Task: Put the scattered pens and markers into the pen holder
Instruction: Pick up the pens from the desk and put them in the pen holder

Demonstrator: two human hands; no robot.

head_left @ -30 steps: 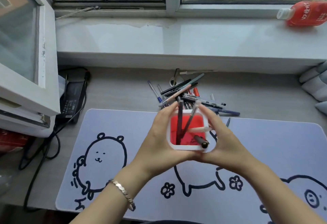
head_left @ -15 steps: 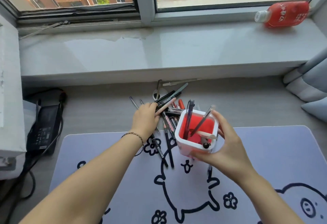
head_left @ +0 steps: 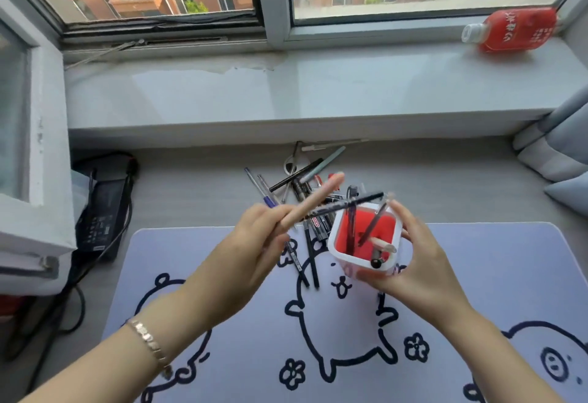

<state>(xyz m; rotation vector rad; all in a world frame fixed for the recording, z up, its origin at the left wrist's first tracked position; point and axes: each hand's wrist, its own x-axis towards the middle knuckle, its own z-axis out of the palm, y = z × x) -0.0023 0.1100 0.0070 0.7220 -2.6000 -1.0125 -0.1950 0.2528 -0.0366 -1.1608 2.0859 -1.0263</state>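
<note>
While the right hand (head_left: 423, 262) grips the pen holder (head_left: 366, 243), left-hand fingers (head_left: 270, 227) pinch two pens (head_left: 321, 200)

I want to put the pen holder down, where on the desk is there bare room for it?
The desk mat lies bare right of the right hand, up to its far-right corner. The grey desk between the pen pile and the cushions is bare too. It is crowded around the pile, ahead of the pen holder, and at the black adapter on the left.
</note>
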